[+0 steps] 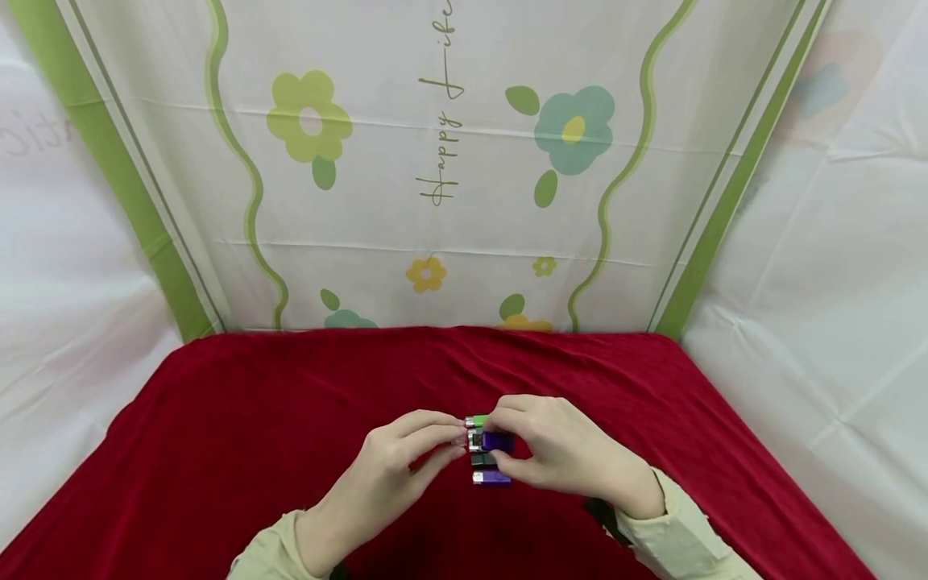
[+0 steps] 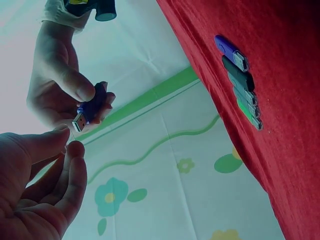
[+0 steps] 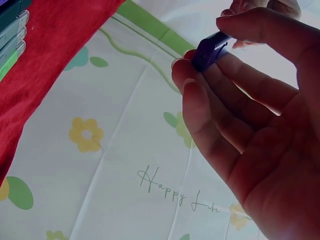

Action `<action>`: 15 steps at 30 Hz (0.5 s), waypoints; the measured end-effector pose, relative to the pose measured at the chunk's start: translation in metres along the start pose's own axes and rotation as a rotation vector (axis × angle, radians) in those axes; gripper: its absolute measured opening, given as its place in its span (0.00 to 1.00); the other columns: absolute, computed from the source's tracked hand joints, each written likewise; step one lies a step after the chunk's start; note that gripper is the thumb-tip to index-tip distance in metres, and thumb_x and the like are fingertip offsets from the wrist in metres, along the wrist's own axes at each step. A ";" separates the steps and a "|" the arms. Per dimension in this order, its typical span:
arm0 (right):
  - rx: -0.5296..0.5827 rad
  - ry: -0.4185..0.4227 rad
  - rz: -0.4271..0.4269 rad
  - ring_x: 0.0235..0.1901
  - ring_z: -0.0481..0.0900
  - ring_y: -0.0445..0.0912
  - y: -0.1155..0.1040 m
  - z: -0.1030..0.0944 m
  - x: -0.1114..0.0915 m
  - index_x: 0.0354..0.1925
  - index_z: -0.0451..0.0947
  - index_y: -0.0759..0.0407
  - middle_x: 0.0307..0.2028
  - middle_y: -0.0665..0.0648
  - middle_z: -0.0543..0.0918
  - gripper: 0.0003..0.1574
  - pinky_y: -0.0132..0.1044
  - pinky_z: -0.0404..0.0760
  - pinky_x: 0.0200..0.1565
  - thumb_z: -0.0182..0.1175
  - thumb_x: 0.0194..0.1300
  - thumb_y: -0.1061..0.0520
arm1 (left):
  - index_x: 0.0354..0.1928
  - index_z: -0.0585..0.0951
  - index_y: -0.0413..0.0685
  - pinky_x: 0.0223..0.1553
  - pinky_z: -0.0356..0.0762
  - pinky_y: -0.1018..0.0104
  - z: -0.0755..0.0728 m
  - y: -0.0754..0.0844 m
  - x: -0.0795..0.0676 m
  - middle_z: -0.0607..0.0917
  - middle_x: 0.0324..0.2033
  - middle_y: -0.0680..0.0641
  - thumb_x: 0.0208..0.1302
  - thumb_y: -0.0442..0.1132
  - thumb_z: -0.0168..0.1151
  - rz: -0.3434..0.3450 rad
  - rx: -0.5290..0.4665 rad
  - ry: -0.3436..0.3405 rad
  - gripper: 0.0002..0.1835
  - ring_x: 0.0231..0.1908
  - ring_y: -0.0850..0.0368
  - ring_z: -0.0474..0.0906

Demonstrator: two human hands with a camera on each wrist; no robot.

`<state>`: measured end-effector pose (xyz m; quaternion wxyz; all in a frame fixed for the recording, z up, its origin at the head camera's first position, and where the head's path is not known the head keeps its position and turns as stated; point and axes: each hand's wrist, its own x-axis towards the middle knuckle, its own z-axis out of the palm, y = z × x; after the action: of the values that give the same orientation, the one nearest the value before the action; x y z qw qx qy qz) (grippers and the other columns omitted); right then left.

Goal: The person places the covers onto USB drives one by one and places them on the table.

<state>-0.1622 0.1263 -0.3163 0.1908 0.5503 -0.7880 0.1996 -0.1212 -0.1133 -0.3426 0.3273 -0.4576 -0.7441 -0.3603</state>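
My right hand [image 1: 554, 443] pinches a dark blue-purple USB flash drive [image 1: 498, 441] between thumb and fingers. Its bare metal plug [image 2: 79, 123] points toward my left hand [image 1: 406, 455] in the left wrist view. A small clear cap [image 1: 460, 436] shows between the left thumb and fingertips, just off the plug. In the right wrist view the held drive [image 3: 207, 52] lies across the fingertips. Below the hands, a row of capped flash drives lies on the red cloth: purple [image 2: 227, 46], black [image 2: 237, 71], grey [image 2: 243, 93] and green [image 2: 248, 112].
A red cloth [image 1: 290, 451] covers the table. White curtains with flower prints [image 1: 449, 225] hang behind it and along both sides. The row of drives sits directly under the hands, partly covered by the right one in the head view.
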 end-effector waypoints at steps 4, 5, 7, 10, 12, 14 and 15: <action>0.001 0.001 0.004 0.25 0.66 0.29 -0.001 0.000 0.000 0.37 0.79 0.52 0.31 0.41 0.74 0.13 0.18 0.66 0.27 0.70 0.52 0.61 | 0.46 0.84 0.40 0.45 0.78 0.72 0.001 0.000 0.000 0.83 0.43 0.47 0.48 0.23 0.75 0.008 -0.002 -0.001 0.21 0.43 0.57 0.82; 0.002 0.001 0.005 0.25 0.66 0.29 -0.001 0.000 0.000 0.37 0.79 0.52 0.31 0.41 0.74 0.13 0.18 0.66 0.27 0.70 0.52 0.61 | 0.46 0.84 0.40 0.45 0.78 0.72 0.001 0.000 0.000 0.83 0.43 0.47 0.47 0.22 0.75 0.011 -0.003 0.000 0.21 0.42 0.57 0.82; 0.004 0.002 0.007 0.25 0.66 0.29 -0.002 0.000 0.000 0.37 0.79 0.52 0.31 0.41 0.74 0.13 0.17 0.66 0.27 0.70 0.52 0.61 | 0.46 0.83 0.40 0.45 0.78 0.71 0.001 0.000 0.000 0.83 0.43 0.46 0.47 0.22 0.75 0.021 -0.003 0.006 0.21 0.42 0.56 0.83; 0.005 0.005 0.009 0.25 0.66 0.29 -0.002 0.001 0.000 0.36 0.79 0.52 0.31 0.41 0.74 0.13 0.17 0.66 0.27 0.70 0.52 0.61 | 0.47 0.83 0.40 0.45 0.78 0.71 0.002 0.001 -0.001 0.83 0.43 0.46 0.49 0.23 0.75 0.025 -0.002 0.007 0.21 0.42 0.56 0.83; 0.012 0.010 0.005 0.25 0.67 0.29 -0.002 0.001 0.000 0.37 0.80 0.53 0.31 0.41 0.74 0.13 0.17 0.67 0.27 0.71 0.52 0.62 | 0.47 0.83 0.40 0.45 0.78 0.71 0.002 0.001 -0.001 0.83 0.44 0.46 0.50 0.24 0.74 0.024 -0.001 0.003 0.20 0.43 0.56 0.83; 0.022 0.013 0.000 0.25 0.67 0.29 -0.003 0.001 0.000 0.37 0.80 0.53 0.31 0.42 0.75 0.13 0.17 0.67 0.28 0.71 0.52 0.62 | 0.47 0.83 0.40 0.46 0.78 0.71 0.003 0.001 -0.002 0.83 0.44 0.46 0.50 0.24 0.74 0.022 -0.003 -0.003 0.20 0.43 0.57 0.83; 0.027 0.014 -0.003 0.25 0.67 0.29 -0.003 0.002 0.000 0.37 0.80 0.53 0.31 0.42 0.75 0.13 0.17 0.67 0.28 0.71 0.52 0.62 | 0.47 0.83 0.40 0.46 0.78 0.72 0.003 0.001 -0.002 0.83 0.44 0.46 0.50 0.24 0.74 0.022 -0.002 -0.005 0.20 0.43 0.57 0.83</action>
<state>-0.1595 0.1247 -0.3174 0.1892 0.5527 -0.7830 0.2138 -0.1204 -0.1117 -0.3454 0.3288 -0.4671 -0.7394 -0.3564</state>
